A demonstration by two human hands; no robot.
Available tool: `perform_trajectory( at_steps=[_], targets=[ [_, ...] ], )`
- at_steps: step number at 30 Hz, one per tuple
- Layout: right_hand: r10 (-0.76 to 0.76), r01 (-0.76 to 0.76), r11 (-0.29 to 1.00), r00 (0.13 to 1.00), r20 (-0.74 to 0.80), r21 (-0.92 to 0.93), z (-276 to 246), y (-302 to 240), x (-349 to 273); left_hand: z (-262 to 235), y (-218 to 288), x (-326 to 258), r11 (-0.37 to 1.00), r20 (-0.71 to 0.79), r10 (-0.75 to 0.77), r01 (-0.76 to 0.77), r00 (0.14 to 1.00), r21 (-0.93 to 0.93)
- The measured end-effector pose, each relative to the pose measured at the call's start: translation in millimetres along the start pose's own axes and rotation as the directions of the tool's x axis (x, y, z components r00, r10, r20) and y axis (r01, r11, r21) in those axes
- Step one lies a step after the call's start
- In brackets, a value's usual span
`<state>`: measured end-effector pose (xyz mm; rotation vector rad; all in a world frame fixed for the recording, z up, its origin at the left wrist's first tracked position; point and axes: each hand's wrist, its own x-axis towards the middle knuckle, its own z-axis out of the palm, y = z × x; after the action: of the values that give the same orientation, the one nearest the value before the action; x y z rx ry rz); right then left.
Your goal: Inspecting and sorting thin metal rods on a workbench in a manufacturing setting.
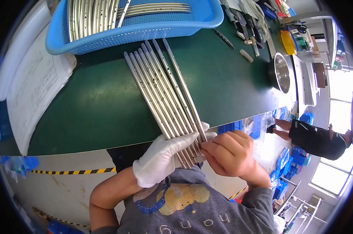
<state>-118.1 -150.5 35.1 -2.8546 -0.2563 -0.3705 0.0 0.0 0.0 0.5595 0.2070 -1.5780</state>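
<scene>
A row of slim silvery metal tubes (161, 89) with small dark holes along them lies side by side, slanting from the green table toward me. My left hand (157, 160), in a white glove, is closed around their near ends, which stick out past the table's edge. My bare right hand (231, 152) is closed in a pinch at the near end of the rightmost tube (183, 84). That tube stands slightly apart from the others at its far end. The fingertips partly hide what lies between them.
A blue plastic basket (145, 28) holding more tubes stands at the back. Papers (40, 85) lie at the left of the green table (94, 113). Hand tools (245, 21), a dark pen-like rod (224, 38) and a steel bowl (280, 73) are at the right. Another person (317, 138) stands farther off.
</scene>
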Motion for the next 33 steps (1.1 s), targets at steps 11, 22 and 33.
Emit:
perform_trajectory(
  at_steps=[11, 22, 33],
  targets=[
    [0.049, -0.023, 0.979, 0.991, -0.124, 0.202, -3, 2, 4, 7, -2, 1, 1.000, -0.034, -0.005, 0.006, 0.999, 0.005],
    [0.029, -0.008, 0.983, 0.994, -0.109, 0.182, -2, 2, 5, 9, -13, 2, 0.998, -0.121, 0.066, -0.067, 0.990, -0.007],
    [-0.191, 0.179, 0.970, 0.979, -0.065, -0.165, -6, -12, 9, 17, -16, 6, 0.993, -0.265, 0.072, -0.045, 0.962, 0.107]
  ],
)
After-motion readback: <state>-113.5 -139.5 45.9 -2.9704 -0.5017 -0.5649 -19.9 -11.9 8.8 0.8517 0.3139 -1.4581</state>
